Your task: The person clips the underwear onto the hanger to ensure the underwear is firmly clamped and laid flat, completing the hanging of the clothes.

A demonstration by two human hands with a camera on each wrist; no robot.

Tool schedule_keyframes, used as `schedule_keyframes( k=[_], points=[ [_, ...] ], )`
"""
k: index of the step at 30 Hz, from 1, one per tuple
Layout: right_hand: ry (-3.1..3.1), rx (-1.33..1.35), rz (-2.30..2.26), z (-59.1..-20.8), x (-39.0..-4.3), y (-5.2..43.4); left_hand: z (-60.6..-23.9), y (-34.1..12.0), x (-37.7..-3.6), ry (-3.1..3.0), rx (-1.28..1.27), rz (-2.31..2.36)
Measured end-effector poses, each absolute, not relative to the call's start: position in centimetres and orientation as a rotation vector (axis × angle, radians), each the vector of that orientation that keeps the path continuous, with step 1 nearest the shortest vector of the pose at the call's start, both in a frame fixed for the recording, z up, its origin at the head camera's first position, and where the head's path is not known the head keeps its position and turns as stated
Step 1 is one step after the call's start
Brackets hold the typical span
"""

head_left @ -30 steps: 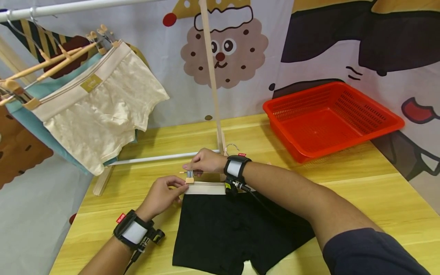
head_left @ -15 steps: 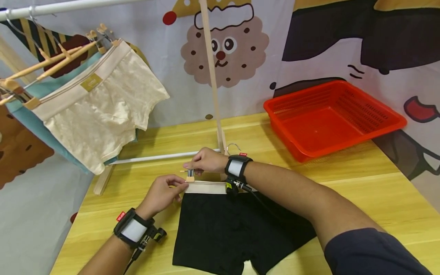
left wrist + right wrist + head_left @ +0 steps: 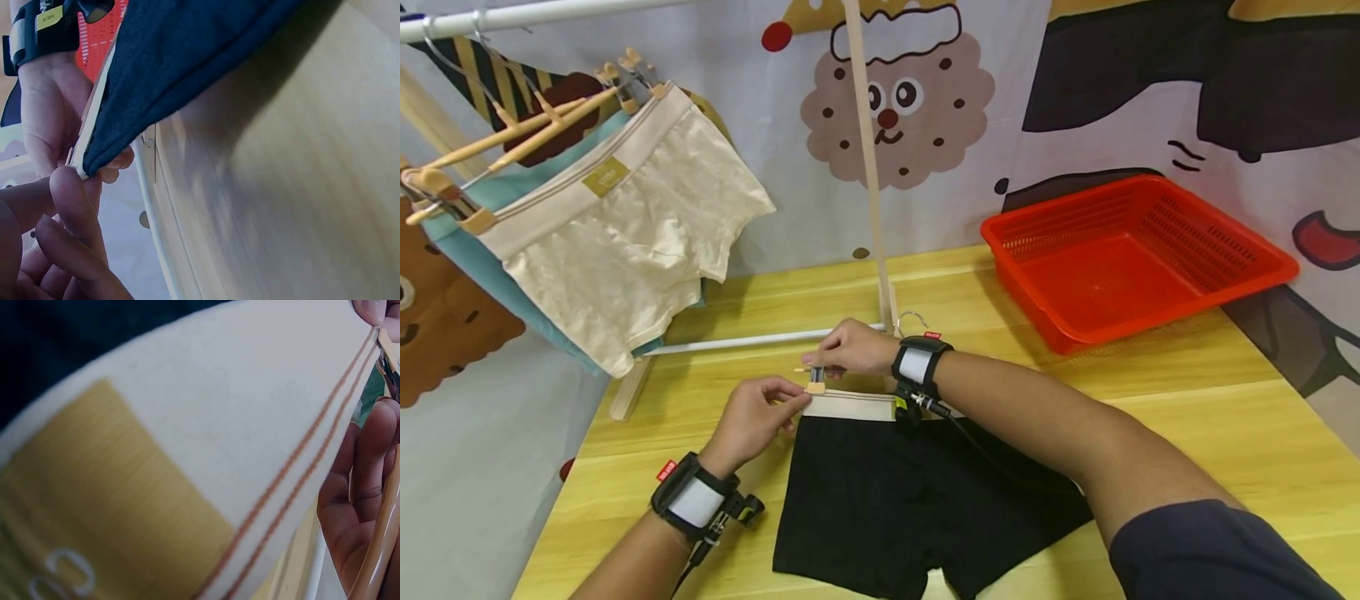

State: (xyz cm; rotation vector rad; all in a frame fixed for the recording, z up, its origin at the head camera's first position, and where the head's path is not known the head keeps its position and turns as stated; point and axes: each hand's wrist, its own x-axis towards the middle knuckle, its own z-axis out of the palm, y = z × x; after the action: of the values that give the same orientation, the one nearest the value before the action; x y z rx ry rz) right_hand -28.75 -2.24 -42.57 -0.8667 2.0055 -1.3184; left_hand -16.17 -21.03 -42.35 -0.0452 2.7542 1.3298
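Observation:
Black boxer briefs [image 3: 910, 500] lie before me with their pale waistband [image 3: 850, 407] toward the back. My left hand [image 3: 758, 421] pinches the band's left corner between thumb and fingers. Just above that corner, my right hand [image 3: 859, 346] grips the upper part of a wooden hanger clip [image 3: 816, 381], whose tip sits at the band's edge. The right wrist view shows a gold label [image 3: 112, 487] on the band and the wooden hanger bar [image 3: 381, 531] by the fingers. The hanger's hook [image 3: 912, 318] shows behind my right wrist; my forearm hides the band's right part.
On the left, cream boxer briefs [image 3: 610, 217] and a teal pair [image 3: 550, 179] hang by clips from the rack's white rail [image 3: 550, 18]. The rack's post [image 3: 867, 150] stands behind my hands. A red plastic basket [image 3: 1067, 329] sits at the back right of the wooden table [image 3: 1202, 400].
The head view has shifted slightly. Both hands keep their hold at the waistband's left corner, and the clip stays at the band's edge.

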Motion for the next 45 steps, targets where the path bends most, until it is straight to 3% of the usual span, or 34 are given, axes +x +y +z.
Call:
schedule_keyframes(
  k=[24,30,39,45],
  points=[
    [2.347,-1.019,-0.933,-41.0,-27.5,-0.5,-43.2,-20.7,-16.2,2.742,-0.013,1.178],
    [2.508,-1.142,-1.006,-36.7,-28.3,2.5,-43.5,-21.0,-16.3,2.74,-0.03,1.155],
    [2.758,-0.835,-1.462,-27.9,-31.6,7.5,-42.1,-20.6,-16.5,2.981,0.021,0.682],
    [2.781,-0.887,-1.359,-25.6,-34.0,8.3,-41.4,-18.6,-18.2,3.302,0.366,0.421]
  ],
)
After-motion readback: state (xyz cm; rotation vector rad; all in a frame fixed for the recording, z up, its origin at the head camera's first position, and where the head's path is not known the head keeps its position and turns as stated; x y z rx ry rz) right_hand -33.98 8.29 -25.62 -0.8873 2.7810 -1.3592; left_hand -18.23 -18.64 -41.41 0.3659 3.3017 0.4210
